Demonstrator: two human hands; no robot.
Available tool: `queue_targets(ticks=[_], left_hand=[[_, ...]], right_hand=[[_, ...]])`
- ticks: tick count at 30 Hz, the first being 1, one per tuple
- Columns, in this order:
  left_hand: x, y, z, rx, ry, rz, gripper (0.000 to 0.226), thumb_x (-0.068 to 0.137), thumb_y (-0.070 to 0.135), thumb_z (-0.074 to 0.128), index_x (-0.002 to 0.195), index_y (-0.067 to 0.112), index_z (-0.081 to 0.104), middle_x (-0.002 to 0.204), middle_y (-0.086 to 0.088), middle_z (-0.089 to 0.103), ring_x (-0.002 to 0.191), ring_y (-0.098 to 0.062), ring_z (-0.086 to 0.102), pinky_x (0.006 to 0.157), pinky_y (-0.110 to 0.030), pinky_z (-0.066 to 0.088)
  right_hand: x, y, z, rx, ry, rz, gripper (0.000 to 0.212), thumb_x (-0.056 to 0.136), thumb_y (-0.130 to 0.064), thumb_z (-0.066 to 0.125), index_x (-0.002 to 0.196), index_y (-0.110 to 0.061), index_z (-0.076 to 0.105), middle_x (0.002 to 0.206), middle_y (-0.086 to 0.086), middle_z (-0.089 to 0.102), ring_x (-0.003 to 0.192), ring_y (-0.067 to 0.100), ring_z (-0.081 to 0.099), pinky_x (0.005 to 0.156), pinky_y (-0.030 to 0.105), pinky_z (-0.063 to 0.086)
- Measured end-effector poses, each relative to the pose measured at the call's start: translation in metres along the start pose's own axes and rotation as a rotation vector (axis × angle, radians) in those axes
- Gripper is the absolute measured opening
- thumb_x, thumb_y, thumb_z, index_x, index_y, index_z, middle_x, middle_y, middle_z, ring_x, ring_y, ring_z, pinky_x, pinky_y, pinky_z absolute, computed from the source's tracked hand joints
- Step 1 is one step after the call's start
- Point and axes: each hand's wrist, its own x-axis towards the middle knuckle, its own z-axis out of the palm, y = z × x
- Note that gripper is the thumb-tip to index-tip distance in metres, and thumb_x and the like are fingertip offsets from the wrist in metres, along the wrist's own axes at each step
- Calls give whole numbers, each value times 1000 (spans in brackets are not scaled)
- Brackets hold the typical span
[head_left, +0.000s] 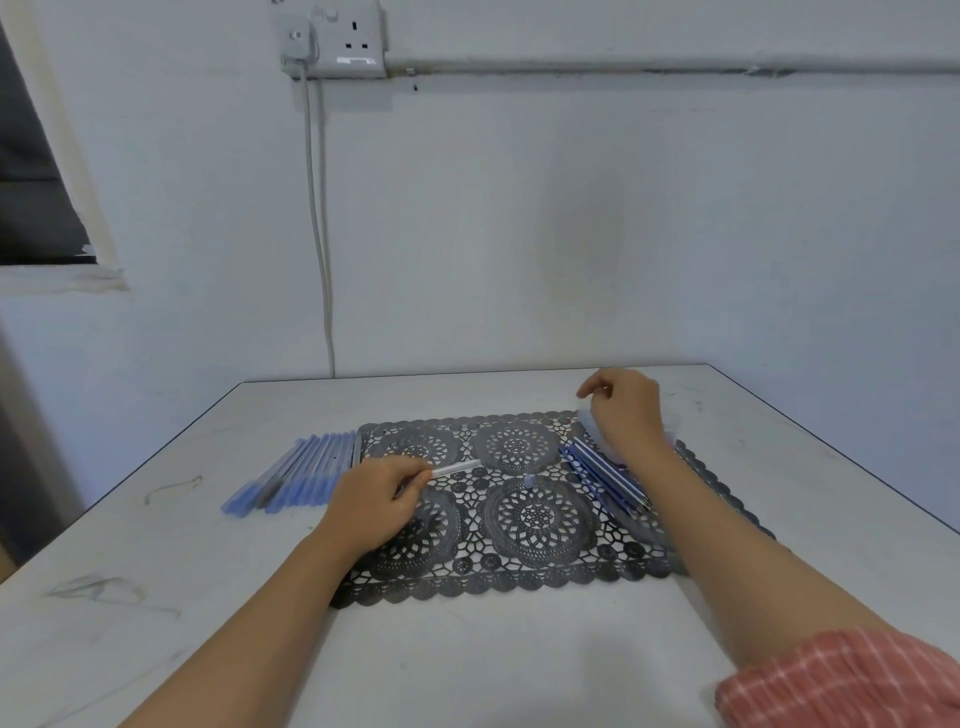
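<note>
With the left hand (379, 499) pinching the clear pen barrel (454, 468) just above the mat (519, 577) and the right hand (626, 415) curled over the refills (608, 475), whether gripping anything I cannot tell, a slack pinch could drop the barrel.

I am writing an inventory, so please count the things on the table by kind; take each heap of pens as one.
Row of capped blue pens: 1
Bundle of blue refills: 1
Clear pen barrel: 1
Small blue cap: 1
Clear plastic bag: 1
Black lace placemat: 1
Total: 6
</note>
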Motion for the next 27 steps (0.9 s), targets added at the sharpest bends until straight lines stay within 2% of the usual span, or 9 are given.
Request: queue_targets(ticks=[5,8,11,13,17,20,23,25,27], left_hand=[[1,-1,1,2,-14,-14,22,94,28,53,107,23,69,70,17,61,64,0,54,56,-17,40],[1,-3,1,5,-16,-12,21,93,28,54,106,23,70,74,14,65,67,-1,56,61,-18,45],[3,-6,3,7,-7,4,20,93,29,54,106,25,70,73,16,64,66,0,56,61,-16,44],[5,-7,5,11,-8,15,20,93,30,53,104,26,70,69,17,61,64,1,54,59,-15,42],[7,-8,6,13,-18,15,34,88,42,43,105,29,69,73,17,65,67,2,56,64,-18,46],[8,-9,7,15,-23,32,36,87,43,41,105,29,69,72,21,61,67,5,53,62,-15,43],[9,-9,8,21,-15,48,31,90,39,45,104,28,69,72,24,57,65,9,50,59,-11,36],[9,-9,9,23,-14,53,34,89,41,42,103,28,69,70,23,57,64,7,50,58,-12,35],[9,-9,9,23,-20,57,34,88,41,41,102,28,69,67,26,53,63,7,49,57,-11,34]], right_hand=[[44,17,-1,-232,-202,177,27,80,7,49,90,-4,72,97,11,68,93,26,62,83,31,50],[54,25,3,-466,-348,211,13,81,-1,54,73,-2,64,76,10,64,77,25,60,63,28,50],[57,23,3,-609,-435,218,28,82,-3,53,58,-8,39,60,3,42,68,20,50,41,21,29],[60,21,2,-662,-493,238,29,81,-3,57,58,-9,41,60,2,46,61,17,53,38,20,29],[61,18,3,-782,-588,248,28,81,-7,58,58,-10,42,67,3,52,69,18,57,50,18,38],[59,17,5,-809,-621,250,23,88,-16,55,66,-10,48,103,6,64,91,19,60,69,22,42],[60,18,7,-776,-594,253,20,90,-17,53,102,-4,61,117,11,62,105,23,60,81,24,45],[62,19,8,-753,-585,246,25,90,-16,52,109,-3,59,117,12,62,103,23,60,80,25,45],[64,17,10,-747,-625,264,17,90,-17,52,101,-6,59,112,11,62,90,21,56,72,23,42]])
